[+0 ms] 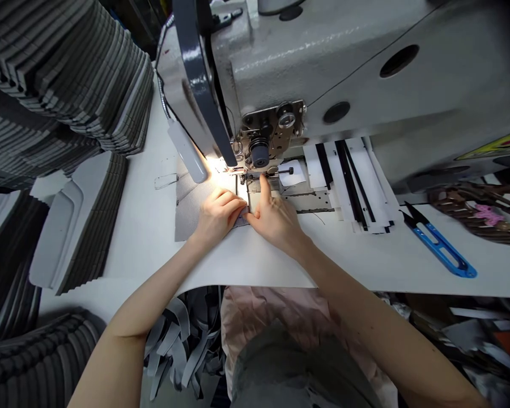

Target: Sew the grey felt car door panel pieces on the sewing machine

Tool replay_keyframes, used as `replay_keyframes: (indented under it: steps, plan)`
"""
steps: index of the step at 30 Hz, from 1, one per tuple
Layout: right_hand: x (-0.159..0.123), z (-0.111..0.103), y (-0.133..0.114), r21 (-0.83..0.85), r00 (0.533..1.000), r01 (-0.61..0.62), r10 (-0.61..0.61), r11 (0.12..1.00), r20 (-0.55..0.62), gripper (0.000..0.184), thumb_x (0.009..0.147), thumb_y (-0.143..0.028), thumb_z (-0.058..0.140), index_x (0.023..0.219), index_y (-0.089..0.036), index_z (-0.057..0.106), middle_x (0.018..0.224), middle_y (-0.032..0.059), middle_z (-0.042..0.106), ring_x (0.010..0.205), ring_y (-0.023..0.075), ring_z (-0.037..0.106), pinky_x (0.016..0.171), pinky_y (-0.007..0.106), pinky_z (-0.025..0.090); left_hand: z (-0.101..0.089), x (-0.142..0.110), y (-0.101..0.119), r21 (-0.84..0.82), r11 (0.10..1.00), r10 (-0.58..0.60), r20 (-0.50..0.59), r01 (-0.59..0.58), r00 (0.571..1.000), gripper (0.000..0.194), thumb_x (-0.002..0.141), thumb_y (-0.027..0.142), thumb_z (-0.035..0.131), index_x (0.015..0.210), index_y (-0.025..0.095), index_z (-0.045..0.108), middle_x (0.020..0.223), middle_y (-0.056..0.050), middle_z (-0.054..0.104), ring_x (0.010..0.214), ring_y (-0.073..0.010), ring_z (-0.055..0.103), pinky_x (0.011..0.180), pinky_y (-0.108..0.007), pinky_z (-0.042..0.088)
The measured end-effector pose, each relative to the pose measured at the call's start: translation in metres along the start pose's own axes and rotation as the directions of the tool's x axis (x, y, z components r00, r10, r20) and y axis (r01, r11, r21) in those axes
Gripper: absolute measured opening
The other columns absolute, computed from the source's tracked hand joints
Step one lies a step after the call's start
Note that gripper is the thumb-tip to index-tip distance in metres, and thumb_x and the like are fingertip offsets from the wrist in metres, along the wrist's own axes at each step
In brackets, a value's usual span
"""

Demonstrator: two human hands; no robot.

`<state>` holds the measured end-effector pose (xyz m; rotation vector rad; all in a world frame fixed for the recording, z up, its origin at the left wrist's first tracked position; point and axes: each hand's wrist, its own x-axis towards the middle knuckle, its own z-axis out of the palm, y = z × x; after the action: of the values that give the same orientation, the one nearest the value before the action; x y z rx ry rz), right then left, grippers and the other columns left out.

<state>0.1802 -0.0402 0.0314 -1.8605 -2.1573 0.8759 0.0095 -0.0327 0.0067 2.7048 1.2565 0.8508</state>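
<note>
A grey perforated fabric piece (187, 207) lies flat on the white sewing table (255, 263), its far end running under the presser foot (242, 170) of an industrial sewing machine (306, 73). My left hand (218, 215) presses its fingers onto the fabric just left of the needle area. My right hand (276, 220) holds the fabric's near edge, with its index finger reaching up towards the presser foot. The hands nearly touch. The needle is hidden in the glare of the machine lamp (187, 150).
Tall stacks of grey cut pieces (80, 224) stand along the left. Black-and-white strips (351, 181) lie right of the needle plate (310, 201), and blue-handled thread snips (440, 249) rest on the table. Grey offcuts (181, 345) and a pink bag (276, 323) sit below the table edge.
</note>
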Motion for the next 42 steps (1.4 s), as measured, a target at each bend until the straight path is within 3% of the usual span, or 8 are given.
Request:
replay_keyframes:
  steps: [8, 15, 17, 20, 24, 28, 32, 42]
  plan:
    - [-0.007, 0.002, 0.002, -0.039, 1.000, -0.015, 0.014, 0.999, -0.018, 0.088, 0.090, -0.029, 0.062, 0.158, -0.004, 0.013, 0.099, 0.0104, 0.077, 0.087, 0.0255, 0.070, 0.066, 0.032, 0.044, -0.013, -0.001, 0.000, 0.071, 0.991, 0.103, 0.128, -0.112, 0.986, 0.026, 0.102, 0.016, 0.044, 0.103, 0.018, 0.070, 0.096, -0.006, 0.073, 0.087, -0.0177, 0.062, 0.074, -0.030, 0.052]
    - [-0.008, 0.013, 0.007, -0.015, 0.987, 0.045, -0.047, 0.999, -0.155, 0.067, 0.087, -0.023, 0.061, 0.147, -0.009, 0.034, 0.090, 0.0058, 0.075, 0.078, 0.0227, 0.068, 0.058, 0.029, 0.036, -0.012, -0.005, 0.006, 0.159, 0.980, 0.102, 0.100, -0.117, 0.990, 0.030, 0.103, 0.016, 0.041, 0.095, 0.019, 0.070, 0.088, -0.005, 0.072, 0.086, -0.0175, 0.062, 0.072, -0.030, 0.052]
    - [-0.013, 0.019, 0.010, -0.040, 0.961, 0.096, -0.103, 0.995, -0.256, 0.052, 0.088, -0.025, 0.060, 0.136, -0.013, 0.046, 0.096, 0.0065, 0.073, 0.076, 0.0196, 0.066, 0.055, 0.027, 0.033, -0.013, -0.005, 0.006, 0.166, 0.976, 0.125, 0.117, -0.143, 0.985, 0.029, 0.102, 0.015, 0.042, 0.097, 0.019, 0.070, 0.090, -0.005, 0.072, 0.088, -0.0175, 0.063, 0.072, -0.030, 0.053]
    - [-0.024, 0.029, 0.014, -0.190, 0.894, 0.249, -0.301, 0.950, -0.331, 0.018, 0.093, -0.019, 0.052, 0.107, -0.019, 0.064, 0.092, 0.0023, 0.071, 0.064, 0.0127, 0.059, 0.052, 0.026, 0.026, -0.016, -0.007, 0.005, 0.141, 0.971, 0.174, 0.136, -0.193, 0.975, 0.029, 0.101, 0.011, 0.042, 0.106, 0.018, 0.069, 0.099, -0.005, 0.073, 0.095, -0.0179, 0.064, 0.078, -0.031, 0.055]
    - [-0.037, 0.034, 0.019, -0.381, 0.817, 0.385, -0.502, 0.841, -0.283, 0.032, 0.091, -0.004, 0.045, 0.077, -0.020, 0.069, 0.075, -0.0006, 0.068, 0.051, 0.0088, 0.044, 0.051, 0.029, 0.019, -0.015, -0.011, 0.002, 0.112, 0.975, 0.181, 0.111, -0.194, 0.977, 0.034, 0.097, 0.004, 0.040, 0.111, 0.016, 0.067, 0.106, -0.007, 0.073, 0.100, -0.0193, 0.064, 0.084, -0.033, 0.056]
    - [-0.040, 0.027, 0.019, -0.358, 0.876, 0.356, -0.441, 0.863, -0.194, 0.033, 0.093, -0.011, 0.048, 0.100, -0.025, 0.077, 0.064, 0.0009, 0.065, 0.050, 0.0105, 0.044, 0.052, 0.030, 0.016, -0.010, -0.010, -0.003, 0.087, 0.980, 0.170, 0.094, -0.178, 0.981, 0.038, 0.094, 0.002, 0.039, 0.116, 0.018, 0.067, 0.106, -0.007, 0.073, 0.102, -0.0199, 0.064, 0.085, -0.034, 0.056]
    - [-0.035, 0.014, 0.015, -0.313, 0.943, 0.304, -0.331, 0.900, -0.035, 0.045, 0.093, -0.013, 0.045, 0.126, -0.029, 0.070, 0.060, 0.0028, 0.065, 0.053, 0.0135, 0.051, 0.054, 0.031, 0.018, -0.005, -0.004, -0.010, 0.091, 0.982, 0.161, 0.068, -0.167, 0.985, 0.038, 0.095, 0.004, 0.039, 0.115, 0.018, 0.068, 0.105, -0.007, 0.073, 0.101, -0.0195, 0.065, 0.084, -0.033, 0.056]
    - [-0.015, -0.003, 0.008, -0.336, 0.976, 0.218, -0.210, 0.917, 0.060, 0.045, 0.095, -0.014, 0.041, 0.124, -0.033, 0.069, 0.065, 0.0038, 0.069, 0.058, 0.0156, 0.056, 0.054, 0.029, 0.017, 0.002, 0.010, -0.026, 0.177, 0.974, 0.132, 0.076, -0.143, 0.988, 0.032, 0.099, 0.013, 0.041, 0.110, 0.018, 0.071, 0.103, -0.007, 0.074, 0.096, -0.0187, 0.067, 0.078, -0.030, 0.052]
